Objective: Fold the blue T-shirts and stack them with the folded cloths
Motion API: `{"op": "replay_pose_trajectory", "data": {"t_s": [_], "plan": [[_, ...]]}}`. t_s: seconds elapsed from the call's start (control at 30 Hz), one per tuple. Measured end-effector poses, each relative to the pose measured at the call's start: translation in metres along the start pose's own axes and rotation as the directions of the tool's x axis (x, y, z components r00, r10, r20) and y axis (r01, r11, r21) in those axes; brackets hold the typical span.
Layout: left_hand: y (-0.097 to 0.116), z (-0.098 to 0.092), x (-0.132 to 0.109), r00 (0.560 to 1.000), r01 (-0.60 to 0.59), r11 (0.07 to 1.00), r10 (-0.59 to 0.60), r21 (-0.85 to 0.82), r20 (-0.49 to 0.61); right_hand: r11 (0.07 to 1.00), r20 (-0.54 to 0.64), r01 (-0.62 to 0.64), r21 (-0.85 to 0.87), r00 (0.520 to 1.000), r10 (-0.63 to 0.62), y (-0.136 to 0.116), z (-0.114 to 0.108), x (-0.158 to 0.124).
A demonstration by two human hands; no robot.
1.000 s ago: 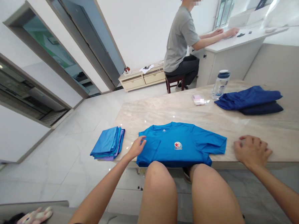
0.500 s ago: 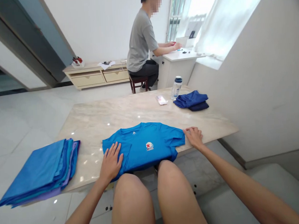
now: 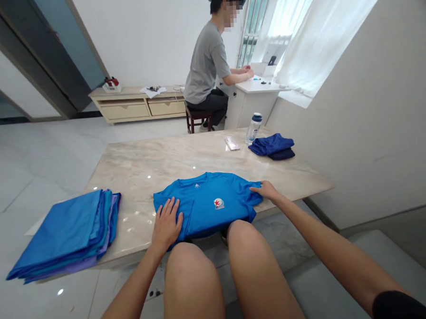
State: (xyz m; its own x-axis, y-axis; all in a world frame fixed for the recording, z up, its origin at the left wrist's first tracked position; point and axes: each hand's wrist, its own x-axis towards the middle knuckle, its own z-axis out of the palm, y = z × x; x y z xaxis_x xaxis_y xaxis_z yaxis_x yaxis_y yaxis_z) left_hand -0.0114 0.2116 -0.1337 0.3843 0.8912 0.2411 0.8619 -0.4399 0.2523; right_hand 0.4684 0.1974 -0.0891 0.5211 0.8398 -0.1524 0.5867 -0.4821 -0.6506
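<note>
A blue T-shirt [image 3: 204,210] with a small round red-and-white emblem on its chest lies at the table's near edge, its neckline pointing away from me and its lower part hanging over the edge. My left hand [image 3: 168,223] rests flat on its left side, fingers spread, where a sleeve looks folded inward. At the other side, my right hand [image 3: 266,190] pinches the end of the right sleeve, which is bunched up. The hem is hidden below the table edge and behind my knees.
On the marble-look table [image 3: 138,163], a stack of folded blue and purple clothes [image 3: 66,229] sits at left. Dark blue folded clothing [image 3: 273,146], a water bottle [image 3: 253,129] and a blurred flat item [image 3: 231,143] lie at back right. A person [image 3: 208,64] sits at a white desk [image 3: 259,84] beyond.
My right hand has gone from lying beside the right sleeve to gripping its end, and the sleeve has crumpled inward. My left hand stays on the shirt. The view has shifted slightly.
</note>
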Motion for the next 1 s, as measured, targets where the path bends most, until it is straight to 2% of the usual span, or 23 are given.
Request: {"op": "replay_pose_trajectory", "data": {"t_s": [0.13,0.27,0.33,0.37,0.43,0.5,0.57,0.63,0.7,0.77,0.87,0.93,1.0], "plan": [[0.001,0.000,-0.001,1.000,0.005,1.000,-0.005,-0.023,-0.011,0.996,-0.004,0.031,-0.085,0.999,-0.032,-0.014,-0.002,-0.006],[0.002,-0.002,0.000,1.000,0.019,0.997,-0.019,-0.071,-0.004,0.949,-0.031,0.156,-0.275,0.985,-0.171,-0.046,-0.010,-0.017],[0.003,-0.004,0.001,1.000,0.023,0.996,-0.023,-0.087,0.003,0.916,0.004,0.229,-0.330,0.970,-0.241,-0.066,-0.009,-0.027],[0.004,-0.005,0.001,1.000,0.027,0.996,-0.026,-0.088,0.007,0.916,0.054,0.271,-0.296,0.962,-0.267,-0.077,-0.008,-0.033],[0.007,-0.005,0.000,0.999,0.037,0.996,-0.036,-0.081,0.017,0.934,0.236,0.340,-0.107,0.921,-0.309,-0.096,-0.003,-0.044],[0.008,-0.004,-0.003,0.999,0.045,0.996,-0.044,-0.074,0.024,0.938,0.436,0.325,0.123,0.831,-0.346,-0.111,0.003,-0.050],[0.006,-0.003,-0.004,0.999,0.038,0.995,-0.036,-0.087,0.030,0.925,0.524,0.312,0.215,0.763,-0.379,-0.118,0.009,-0.047],[-0.002,-0.005,-0.002,0.999,0.018,0.991,-0.015,-0.133,0.029,0.900,0.490,0.415,0.131,0.762,-0.423,-0.117,0.014,-0.035],[-0.016,-0.010,0.008,1.000,-0.001,0.984,0.001,-0.179,-0.001,0.836,0.439,0.548,-0.040,0.761,-0.478,-0.112,0.018,-0.013],[-0.036,-0.018,0.028,0.999,0.005,0.982,-0.015,-0.189,-0.052,0.756,0.426,0.631,-0.173,0.740,-0.520,-0.108,0.023,0.013],[-0.069,-0.029,0.071,0.991,0.106,0.985,-0.116,-0.136,-0.068,0.693,0.443,0.670,-0.266,0.724,-0.529,-0.106,0.032,0.053],[-0.088,-0.033,0.099,0.981,0.192,0.975,-0.192,-0.108,0.009,0.663,0.475,0.681,-0.310,0.715,-0.513,-0.108,0.041,0.079],[-0.104,-0.034,0.121,0.959,0.254,0.958,-0.231,-0.132,0.168,0.648,0.538,0.686,-0.331,0.702,-0.467,-0.110,0.049,0.102]]}}
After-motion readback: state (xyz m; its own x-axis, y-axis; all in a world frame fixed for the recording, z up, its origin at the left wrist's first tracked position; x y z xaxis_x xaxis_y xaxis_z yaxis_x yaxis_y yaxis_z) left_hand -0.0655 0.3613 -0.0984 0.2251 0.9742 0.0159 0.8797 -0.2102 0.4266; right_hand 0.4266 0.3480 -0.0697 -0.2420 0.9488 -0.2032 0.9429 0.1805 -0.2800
